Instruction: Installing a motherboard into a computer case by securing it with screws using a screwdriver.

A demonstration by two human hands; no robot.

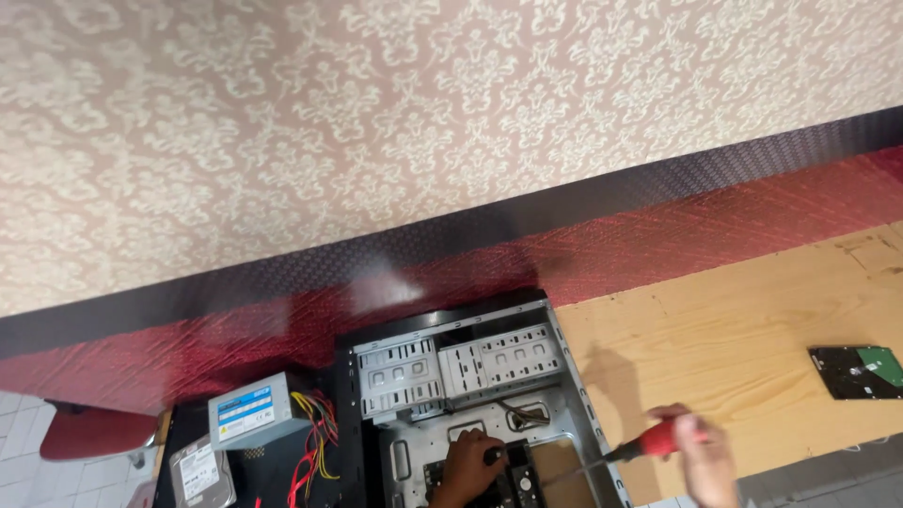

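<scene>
The computer case [470, 376] is showing bare grey sheet metal inside, matt and perforated, with a black painted frame. The screwdriver [640, 444] is having a glossy red plastic handle and a dark metal shaft. The table [743, 329] is looking like raw plywood, matt and grainy, while the wall band [282, 320] behind is shining glossy red with a woven texture.

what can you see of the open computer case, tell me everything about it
The open grey metal computer case lies on its side with the panel off, black-edged, partly on the pale wooden board. Inside are perforated silver drive bays toward the wall, a loose cable and a bare tray with cut-outs. The left hand reaches inside onto a dark part; the right hand holds a red-handled screwdriver whose shaft crosses the case's right rim. A grey power supply with coloured wires sits beside it. The bottom edge is cut off.
</scene>
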